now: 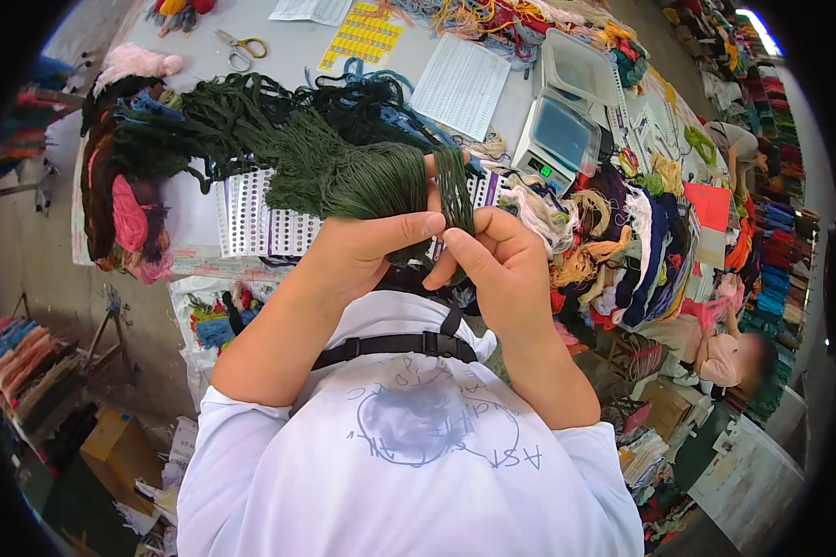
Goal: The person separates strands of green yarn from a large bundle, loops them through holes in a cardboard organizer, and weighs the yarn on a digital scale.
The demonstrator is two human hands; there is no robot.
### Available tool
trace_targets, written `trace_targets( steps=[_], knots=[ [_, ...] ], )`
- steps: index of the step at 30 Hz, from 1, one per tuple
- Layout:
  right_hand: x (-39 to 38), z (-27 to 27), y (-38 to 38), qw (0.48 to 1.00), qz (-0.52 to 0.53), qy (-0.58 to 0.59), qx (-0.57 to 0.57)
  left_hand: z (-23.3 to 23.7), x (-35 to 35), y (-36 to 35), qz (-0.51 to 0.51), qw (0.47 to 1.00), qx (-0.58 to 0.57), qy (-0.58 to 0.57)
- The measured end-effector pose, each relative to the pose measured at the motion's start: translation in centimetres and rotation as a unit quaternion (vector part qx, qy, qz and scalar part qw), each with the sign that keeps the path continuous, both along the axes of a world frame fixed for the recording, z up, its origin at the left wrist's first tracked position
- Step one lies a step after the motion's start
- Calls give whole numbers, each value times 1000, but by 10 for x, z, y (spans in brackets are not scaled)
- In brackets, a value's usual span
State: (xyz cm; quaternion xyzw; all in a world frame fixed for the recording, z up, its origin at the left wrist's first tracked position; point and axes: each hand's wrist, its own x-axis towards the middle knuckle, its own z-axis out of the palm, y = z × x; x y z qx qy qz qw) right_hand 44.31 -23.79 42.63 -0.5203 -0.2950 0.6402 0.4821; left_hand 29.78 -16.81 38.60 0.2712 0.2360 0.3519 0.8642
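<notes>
A thick skein of dark green yarn (372, 181) stretches from the table toward my body. My left hand (372, 243) is closed around its near end, thumb on top and fingers mostly hidden beneath the strands. A thinner loop of the same yarn (452, 190) is split off to the right, with fingers of the left hand behind it. My right hand (503, 252) pinches the lower end of this loop between thumb and fingers. Both thumbs almost meet. Under the skein lie white cards with rows of holes (293, 227).
A digital scale (539, 162) with a clear plastic tub (567, 130) stands right of the hands. Scissors (241, 48), a printed sheet (460, 85) and a yellow label sheet (362, 35) lie farther back. Colourful yarn bundles (636, 246) cover the right side. Another person (720, 357) sits at right.
</notes>
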Motion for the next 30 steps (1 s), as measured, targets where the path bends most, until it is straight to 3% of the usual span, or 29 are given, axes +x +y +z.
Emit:
trace_targets(
  steps=[9,11,13,15,20,23,24,25,26,27,29,30],
  knots=[
    [-7,-5,2,996,-87,-26,23,8,-4,2,4,999,39,3],
    [-5,-4,3,998,-55,-3,-43,5,-6,1,15,998,55,26],
    [-4,-9,2,997,-60,5,-48,-6,-8,2,10,984,157,82],
    [-6,-11,2,996,-65,12,-55,-8,-9,5,10,982,171,83],
    [-17,-10,2,990,-138,31,4,-12,-9,3,42,987,143,68],
    [-18,-14,4,982,-185,32,26,-25,-10,8,34,966,230,110],
    [-12,-16,5,982,-186,32,27,-27,-11,12,-22,986,162,17],
    [0,-16,6,994,-104,11,13,-24,-12,15,-77,990,92,-75],
    [10,-15,6,1000,-21,-10,-1,-12,-12,12,-106,991,15,-85],
    [16,0,9,992,100,-47,-65,-14,-18,15,-162,975,-62,-140],
    [36,10,17,972,227,-55,18,-28,-25,18,-262,907,-181,-275],
    [47,3,18,990,136,-12,21,-34,-28,19,-288,900,-156,-288]
  ],
)
